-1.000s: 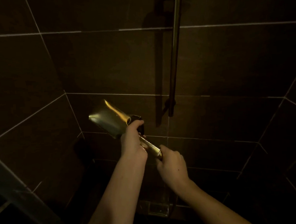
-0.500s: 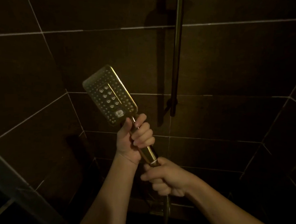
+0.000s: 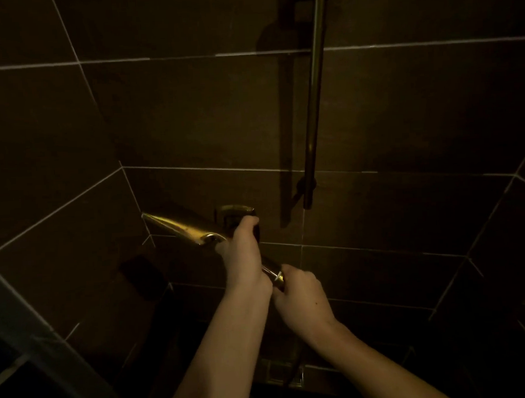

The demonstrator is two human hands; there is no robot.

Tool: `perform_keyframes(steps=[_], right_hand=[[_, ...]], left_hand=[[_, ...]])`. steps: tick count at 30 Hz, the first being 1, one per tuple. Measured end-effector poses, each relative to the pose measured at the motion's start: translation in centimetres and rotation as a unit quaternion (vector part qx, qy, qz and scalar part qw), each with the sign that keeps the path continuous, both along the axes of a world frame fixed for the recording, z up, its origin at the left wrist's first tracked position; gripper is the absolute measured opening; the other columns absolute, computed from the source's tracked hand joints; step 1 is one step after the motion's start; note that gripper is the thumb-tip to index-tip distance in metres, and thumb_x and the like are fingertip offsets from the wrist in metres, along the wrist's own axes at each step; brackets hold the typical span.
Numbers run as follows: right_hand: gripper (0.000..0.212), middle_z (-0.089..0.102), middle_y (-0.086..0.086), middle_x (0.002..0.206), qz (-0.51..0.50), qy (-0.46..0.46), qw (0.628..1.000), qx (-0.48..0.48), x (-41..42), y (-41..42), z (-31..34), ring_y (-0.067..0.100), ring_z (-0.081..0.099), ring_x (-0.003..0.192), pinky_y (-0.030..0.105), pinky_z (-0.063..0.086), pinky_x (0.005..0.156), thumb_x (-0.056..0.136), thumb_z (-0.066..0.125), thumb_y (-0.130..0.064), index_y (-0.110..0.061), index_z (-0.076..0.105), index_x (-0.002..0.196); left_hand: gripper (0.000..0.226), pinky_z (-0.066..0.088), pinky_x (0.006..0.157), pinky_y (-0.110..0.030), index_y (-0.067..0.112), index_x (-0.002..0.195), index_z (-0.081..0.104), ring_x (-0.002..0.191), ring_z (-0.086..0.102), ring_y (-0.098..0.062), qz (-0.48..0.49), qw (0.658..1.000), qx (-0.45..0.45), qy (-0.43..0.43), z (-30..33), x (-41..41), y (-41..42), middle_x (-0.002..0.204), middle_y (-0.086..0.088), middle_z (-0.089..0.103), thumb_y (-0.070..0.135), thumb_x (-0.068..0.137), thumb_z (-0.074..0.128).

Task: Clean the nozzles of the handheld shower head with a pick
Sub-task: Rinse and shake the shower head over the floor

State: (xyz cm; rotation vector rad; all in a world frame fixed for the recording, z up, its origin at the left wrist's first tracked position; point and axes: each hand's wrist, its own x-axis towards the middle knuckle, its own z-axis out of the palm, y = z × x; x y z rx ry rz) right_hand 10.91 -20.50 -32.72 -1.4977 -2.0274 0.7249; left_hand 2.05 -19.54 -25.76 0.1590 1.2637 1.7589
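- Now your left hand is wrapped tight around the top of the handle, right under the shower head. Your fingers curl over it and the back of the hand faces you.
- Your right hand is closed around the bottom end of the handle, just below the left hand. The two hands almost touch.
- A short bit of shiny gold handle shows between your hands, with a small ring on it.
- The shower head sticks out to the left and a little up from your left hand. You see it side on, as a thin gold wedge. Its holes are turned away, so you cannot see them.
- Right behind your left hand, a gold fitting sits on the wall. It is too dark to tell what it is.
- A hose hangs down below your right hand. It is hard to see in the dark.
- A tall metal rail stands up the wall, up and to the right of your hands.
- Dark tiles with pale lines cover the walls all around.
- A pale frame edge slants across the bottom left corner.
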Motion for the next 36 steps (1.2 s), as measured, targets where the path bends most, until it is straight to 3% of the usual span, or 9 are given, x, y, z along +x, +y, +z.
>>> perform_keyframes(steps=[6,9,12,16,20,22,27,32,36], right_hand=[[0.019,0.068,-0.008,0.084,0.038,0.049,0.997,-0.038,0.3,0.6,-0.1,0.002,0.066,0.067,0.018,0.055,0.054,0.09,0.064,-0.015,-0.025,0.064,0.106],[0.013,0.065,-0.002,0.074,0.089,0.088,0.984,-0.127,0.3,0.3,0.2,0.007,0.061,0.057,0.022,0.051,0.054,0.09,0.06,-0.009,-0.02,0.063,0.084],[0.021,0.05,0.0,0.057,0.142,0.156,0.949,-0.233,0.7,0.1,1.1,0.014,0.047,0.046,0.028,0.038,0.046,0.087,0.06,-0.005,-0.017,0.055,0.069],[0.039,0.037,-0.005,0.049,0.251,0.271,0.828,-0.422,1.2,-0.4,2.2,0.006,0.033,0.035,0.018,0.022,0.034,0.089,0.057,0.0,-0.023,0.043,0.061],[0.041,0.036,-0.011,0.046,0.338,0.323,0.727,-0.503,0.7,-1.3,2.4,-0.001,0.031,0.032,0.013,0.019,0.032,0.091,0.052,0.0,-0.022,0.031,0.064],[0.039,0.037,-0.013,0.046,0.369,0.339,0.693,-0.519,0.6,-1.4,2.4,-0.003,0.032,0.032,0.012,0.02,0.032,0.091,0.05,-0.001,-0.023,0.031,0.064],[0.041,0.037,-0.012,0.046,0.354,0.351,0.695,-0.518,0.9,-1.4,2.2,-0.001,0.032,0.032,0.014,0.017,0.033,0.09,0.051,0.0,-0.024,0.033,0.063],[0.019,0.043,0.003,0.058,0.155,0.281,0.895,-0.31,0.5,-0.3,1.5,0.014,0.038,0.044,0.027,0.028,0.043,0.085,0.06,-0.005,-0.014,0.053,0.07],[0.01,0.067,0.001,0.068,0.04,0.201,0.973,-0.105,-0.4,-0.3,-0.3,0.017,0.062,0.057,0.038,0.053,0.055,0.09,0.064,-0.019,-0.013,0.066,0.082]], left_hand=[[0.031,0.053,0.071,-0.034,0.016,0.115,0.064,0.074,0.061,-0.014,0.012,0.999,0.037,-0.037,-0.5,-0.5,-0.2,0.086,0.0,0.063,0.024,0.087,0.076],[0.013,0.04,0.05,-0.026,0.017,0.092,0.066,0.047,0.044,-0.008,0.006,0.999,0.053,-0.01,-0.9,-0.9,-0.6,0.058,0.006,0.05,0.029,0.091,0.07],[0.035,0.025,0.036,-0.023,0.021,0.061,0.047,0.035,0.027,-0.008,-0.122,0.983,0.135,-0.003,-1.5,-2.3,-0.6,0.043,0.009,0.033,0.027,0.094,0.059],[0.031,0.022,0.031,-0.017,0.019,0.062,0.04,0.026,0.021,-0.005,-0.396,0.836,0.362,-0.114,-1.4,-4.0,-0.4,0.037,0.01,0.025,0.016,0.09,0.053],[0.019,0.031,0.03,-0.012,0.015,0.074,0.042,0.023,0.028,-0.001,-0.485,0.726,0.444,-0.201,-0.6,-3.7,-0.4,0.036,0.012,0.031,0.01,0.087,0.055],[0.015,0.034,0.03,-0.012,0.014,0.077,0.043,0.023,0.03,-0.002,-0.503,0.702,0.448,-0.23,-0.4,-3.8,-0.3,0.035,0.01,0.033,0.009,0.086,0.055],[0.025,0.034,0.033,-0.018,0.013,0.082,0.04,0.031,0.034,-0.007,-0.494,0.756,0.388,-0.186,-0.4,-4.0,0.2,0.044,0.005,0.036,0.023,0.09,0.062],[0.025,0.05,0.059,-0.027,0.012,0.092,0.065,0.06,0.058,-0.013,-0.223,0.966,0.126,0.008,-0.2,-2.5,-0.6,0.069,0.001,0.06,0.035,0.087,0.073],[0.043,0.055,0.085,-0.03,0.02,0.129,0.057,0.101,0.068,-0.015,-0.037,0.987,0.064,0.14,-0.2,0.7,-1.6,0.112,-0.001,0.069,0.018,0.09,0.074]])
